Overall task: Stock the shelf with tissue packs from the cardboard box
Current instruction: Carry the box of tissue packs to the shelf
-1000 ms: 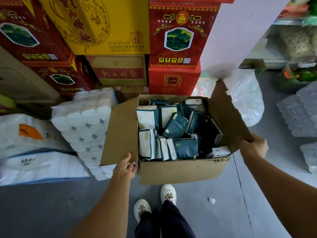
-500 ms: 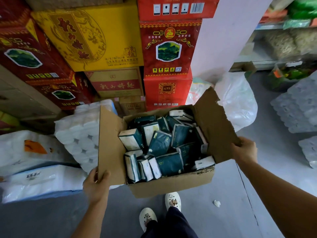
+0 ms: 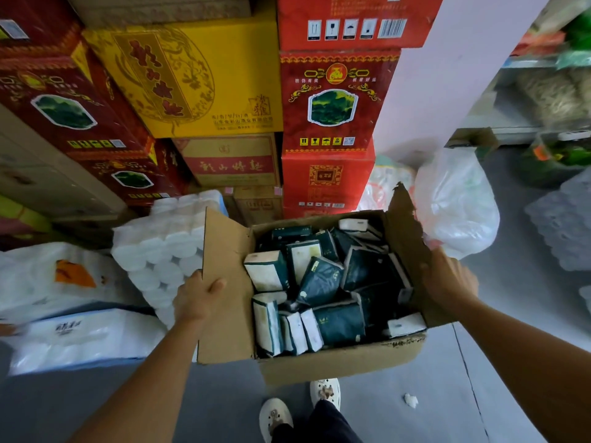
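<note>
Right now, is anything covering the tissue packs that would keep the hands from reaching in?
No. The cardboard box is open, both flaps folded outward, tissue packs exposed. The left hand grips the left flap, the right hand the right flap; both are occupied.

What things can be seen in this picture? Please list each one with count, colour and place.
cardboard box: one, brown, open, held up in the centre
tissue packs: many, dark green and white, loose in the box
stacked cartons: several, red and yellow, behind the box
toilet roll packs: several, white, left of the box
plastic bag: one, white, right of the box
shelf: one, grey, far right, goods blurred
paper scrap: one, white, on the floor
shoes: two, white, bottom centre
left hand: grips the left flap
right hand: grips the right flap
</note>
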Tool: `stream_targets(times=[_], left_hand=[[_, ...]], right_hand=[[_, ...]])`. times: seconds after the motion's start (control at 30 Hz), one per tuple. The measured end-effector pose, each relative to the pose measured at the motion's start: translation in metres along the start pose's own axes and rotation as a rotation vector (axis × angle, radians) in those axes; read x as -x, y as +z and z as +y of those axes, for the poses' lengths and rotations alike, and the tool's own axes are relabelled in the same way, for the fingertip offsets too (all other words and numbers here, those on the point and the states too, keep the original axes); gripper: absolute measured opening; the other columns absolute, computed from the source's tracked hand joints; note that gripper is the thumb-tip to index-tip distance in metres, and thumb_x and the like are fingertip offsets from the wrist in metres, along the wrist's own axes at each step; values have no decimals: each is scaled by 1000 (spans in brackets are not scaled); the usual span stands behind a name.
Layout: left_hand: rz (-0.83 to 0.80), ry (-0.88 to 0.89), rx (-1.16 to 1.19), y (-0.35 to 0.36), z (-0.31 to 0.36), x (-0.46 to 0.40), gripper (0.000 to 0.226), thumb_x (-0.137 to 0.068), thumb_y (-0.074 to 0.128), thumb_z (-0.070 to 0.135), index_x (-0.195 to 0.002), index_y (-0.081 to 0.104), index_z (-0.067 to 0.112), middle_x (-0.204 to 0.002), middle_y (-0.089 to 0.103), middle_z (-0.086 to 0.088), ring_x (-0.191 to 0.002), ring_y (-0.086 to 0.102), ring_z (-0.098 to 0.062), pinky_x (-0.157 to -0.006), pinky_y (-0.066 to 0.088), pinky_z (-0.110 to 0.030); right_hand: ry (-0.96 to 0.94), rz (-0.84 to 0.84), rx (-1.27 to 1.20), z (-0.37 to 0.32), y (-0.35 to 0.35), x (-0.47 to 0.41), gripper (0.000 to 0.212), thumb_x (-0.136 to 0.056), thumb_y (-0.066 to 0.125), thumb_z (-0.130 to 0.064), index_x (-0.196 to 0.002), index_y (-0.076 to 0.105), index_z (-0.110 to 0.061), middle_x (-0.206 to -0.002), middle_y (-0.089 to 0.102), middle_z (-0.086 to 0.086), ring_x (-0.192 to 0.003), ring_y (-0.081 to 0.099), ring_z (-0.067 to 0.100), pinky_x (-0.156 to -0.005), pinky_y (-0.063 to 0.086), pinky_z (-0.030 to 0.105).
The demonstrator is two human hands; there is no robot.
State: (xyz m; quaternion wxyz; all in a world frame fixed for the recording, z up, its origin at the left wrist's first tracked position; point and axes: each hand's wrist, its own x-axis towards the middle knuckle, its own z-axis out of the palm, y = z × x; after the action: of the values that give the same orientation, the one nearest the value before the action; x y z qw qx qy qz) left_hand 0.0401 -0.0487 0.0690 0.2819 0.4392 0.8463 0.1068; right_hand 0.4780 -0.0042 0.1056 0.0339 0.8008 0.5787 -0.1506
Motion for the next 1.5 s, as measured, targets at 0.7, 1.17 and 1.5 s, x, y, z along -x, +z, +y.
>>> stream_targets(times=[0.7, 1.17, 1.5], left_hand=[[177, 33, -73, -50, -11, 41, 33, -90, 67, 17, -111, 55, -6, -107, 63, -31, -100, 60, -47, -82, 46, -49], [330, -18, 83, -91, -32, 100, 22, -90, 68, 25, -98, 60, 6, -90, 66, -20, -87, 63, -41, -70, 45, -42], [384, 39, 67, -130, -39, 120, 22, -88, 70, 20, -99, 61, 3, -96, 69, -19, -90, 64, -41, -71, 44, -40]], right_hand=[[-415, -9, 61, -37, -54, -21, 18, -95, 47, -22, -104, 56, -9, -99, 65, 13, -85, 63, 34, -72, 53, 43], [-531, 58, 192, -80, -121, -19, 18, -93, 50, -24, -100, 57, -9, -107, 64, 16, -97, 61, 38, -67, 40, 34], [-542, 123, 239, -91, -128, 15, 21, -91, 50, -29, -101, 57, -12, -110, 65, 13, -104, 61, 36, -74, 42, 34]])
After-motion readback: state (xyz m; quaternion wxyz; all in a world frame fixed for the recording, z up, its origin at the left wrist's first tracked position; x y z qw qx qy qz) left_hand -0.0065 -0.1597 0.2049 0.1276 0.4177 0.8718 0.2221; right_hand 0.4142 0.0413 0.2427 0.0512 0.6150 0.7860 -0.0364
